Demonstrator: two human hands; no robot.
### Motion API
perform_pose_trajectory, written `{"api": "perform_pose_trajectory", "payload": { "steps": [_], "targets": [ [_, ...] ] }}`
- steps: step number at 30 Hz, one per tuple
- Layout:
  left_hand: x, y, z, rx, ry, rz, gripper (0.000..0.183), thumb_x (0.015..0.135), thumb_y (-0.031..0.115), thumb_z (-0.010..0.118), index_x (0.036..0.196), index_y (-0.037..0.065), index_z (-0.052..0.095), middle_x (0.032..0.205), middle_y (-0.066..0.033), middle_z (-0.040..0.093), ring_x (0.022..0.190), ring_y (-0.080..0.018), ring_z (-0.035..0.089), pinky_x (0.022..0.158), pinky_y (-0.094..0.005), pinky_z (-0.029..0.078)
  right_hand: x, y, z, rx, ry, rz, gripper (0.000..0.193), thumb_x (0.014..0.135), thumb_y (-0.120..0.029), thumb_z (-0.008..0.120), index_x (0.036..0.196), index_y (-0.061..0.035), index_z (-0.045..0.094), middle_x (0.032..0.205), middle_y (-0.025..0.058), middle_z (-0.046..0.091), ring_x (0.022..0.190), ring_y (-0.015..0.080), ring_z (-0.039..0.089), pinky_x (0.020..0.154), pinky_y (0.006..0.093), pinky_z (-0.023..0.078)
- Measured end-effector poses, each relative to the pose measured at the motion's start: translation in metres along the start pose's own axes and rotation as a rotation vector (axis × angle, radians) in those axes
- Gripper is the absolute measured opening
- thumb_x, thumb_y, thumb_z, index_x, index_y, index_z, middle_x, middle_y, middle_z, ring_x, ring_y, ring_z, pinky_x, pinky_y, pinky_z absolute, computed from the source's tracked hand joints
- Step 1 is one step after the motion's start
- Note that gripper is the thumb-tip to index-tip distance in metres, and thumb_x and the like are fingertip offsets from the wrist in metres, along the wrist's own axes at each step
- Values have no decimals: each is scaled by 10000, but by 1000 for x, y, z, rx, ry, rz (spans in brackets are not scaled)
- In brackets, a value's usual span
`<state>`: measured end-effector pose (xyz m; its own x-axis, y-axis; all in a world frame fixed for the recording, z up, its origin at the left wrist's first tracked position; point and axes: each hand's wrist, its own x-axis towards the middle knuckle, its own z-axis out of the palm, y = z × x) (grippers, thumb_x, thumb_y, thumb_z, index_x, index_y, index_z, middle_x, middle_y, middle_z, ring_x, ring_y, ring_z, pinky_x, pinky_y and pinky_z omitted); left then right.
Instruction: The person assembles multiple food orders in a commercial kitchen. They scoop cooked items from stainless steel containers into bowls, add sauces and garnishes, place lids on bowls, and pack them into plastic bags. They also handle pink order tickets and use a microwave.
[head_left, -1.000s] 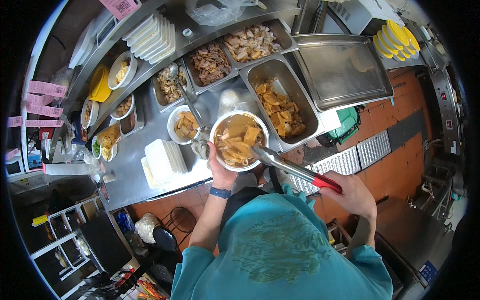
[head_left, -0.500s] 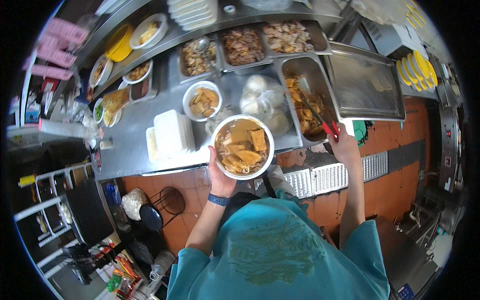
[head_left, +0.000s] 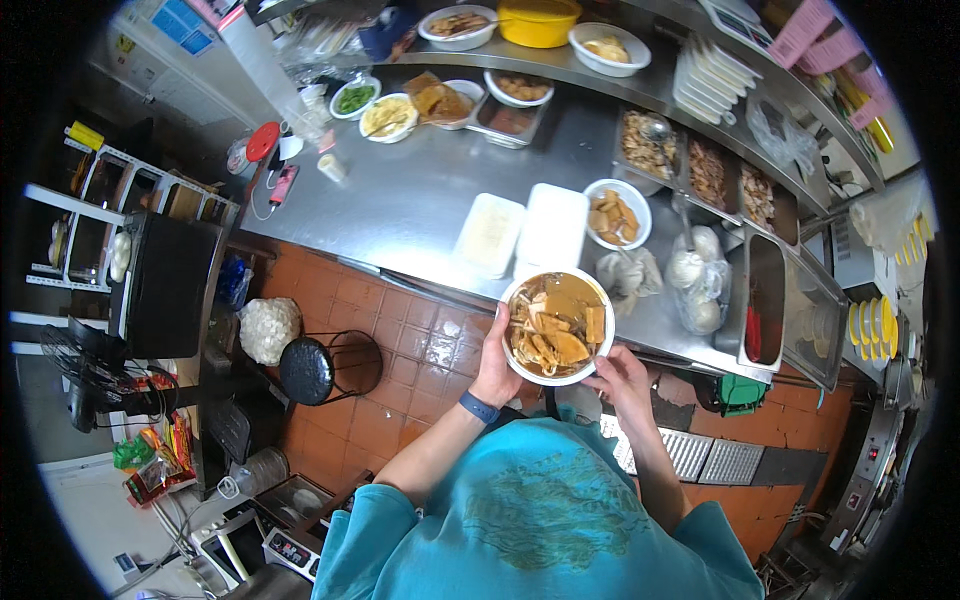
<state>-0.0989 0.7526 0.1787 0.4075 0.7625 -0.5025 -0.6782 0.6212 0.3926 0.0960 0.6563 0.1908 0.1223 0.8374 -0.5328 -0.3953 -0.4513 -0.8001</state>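
Note:
A white round bowl (head_left: 556, 378) of brown broth with chunks of tofu or similar pieces is held in front of my chest. My left hand (head_left: 497, 368) grips its left side, the thumb up at the rim. At the lower right rim, the fingers of my right hand (head_left: 622, 385) close on the same bowl. Red-handled tongs (head_left: 752, 330) rest in the deep steel pan (head_left: 764, 290) to the right. Just beyond the bowl stand a stack of white lidded containers (head_left: 553, 225) and a smaller white bowl of brown pieces (head_left: 618, 214).
Plastic bags of round white items (head_left: 697, 285) lie beside the pan. Steel trays of chopped meat (head_left: 706, 172) line the back right. Small bowls of greens (head_left: 354, 98) and yellow food (head_left: 388, 118) stand at the back left. A black round stool (head_left: 306, 370) is on the tiled floor.
My view has turned left. My right hand has let go of the red tongs, leaving them in the deep pan, and has come to the bowl. My left hand still holds the bowl.

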Motion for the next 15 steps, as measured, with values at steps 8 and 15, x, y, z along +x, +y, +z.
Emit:
{"api": "perform_pose_trajectory", "payload": {
  "steps": [8,15],
  "targets": [
    [-19,120,-77,43,41,78,651,1035,534,408,1470,50,393,1457,-132,494,1330,-276,493,1107,-423,420,61,35,139,6,5,21,31,935,1,613,935,16,586,967,115,650,876,189,682,767,304,618],
    [29,224,-153,211,136,110,751,1019,630,320,1492,50,386,1507,-122,445,1379,-264,430,1156,-430,329,165,60,231,-39,-15,43,20,915,5,622,934,12,616,935,94,657,856,175,676,731,293,621]
  ]
}}
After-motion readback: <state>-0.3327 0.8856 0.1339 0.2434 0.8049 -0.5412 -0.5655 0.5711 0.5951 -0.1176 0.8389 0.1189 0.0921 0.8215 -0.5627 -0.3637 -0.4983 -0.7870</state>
